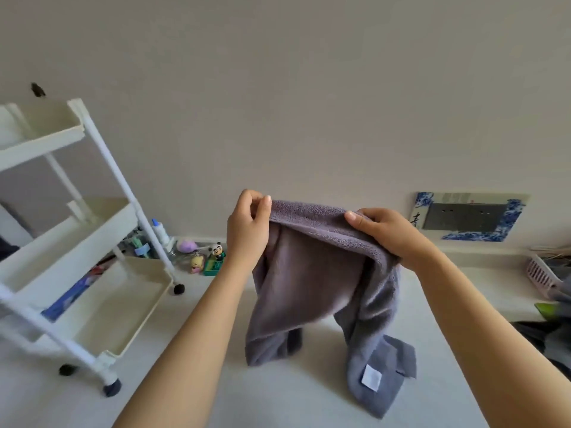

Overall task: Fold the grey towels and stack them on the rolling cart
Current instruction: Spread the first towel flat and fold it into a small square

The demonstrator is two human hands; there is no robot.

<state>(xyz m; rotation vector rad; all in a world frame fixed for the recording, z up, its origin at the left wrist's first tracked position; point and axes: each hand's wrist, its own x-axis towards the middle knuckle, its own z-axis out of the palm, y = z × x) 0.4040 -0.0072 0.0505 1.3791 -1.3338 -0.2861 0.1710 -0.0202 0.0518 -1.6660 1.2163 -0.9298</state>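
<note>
A grey towel (315, 273) hangs in front of me, held up by its top edge. My left hand (247, 227) pinches the towel's left upper corner. My right hand (386, 233) grips the top edge further right, fingers curled over the fabric. The towel's lower end, with a white label (371, 377), trails on the pale floor. The white three-tier rolling cart (92, 242) stands to the left, its trays holding no towels that I can see.
Small toys and bottles (200, 254) sit by the wall behind the cart. A blue-patterned wall plate (469, 216) is at the right. A pink basket (540, 273) and dark cloth (547, 335) lie at the right edge.
</note>
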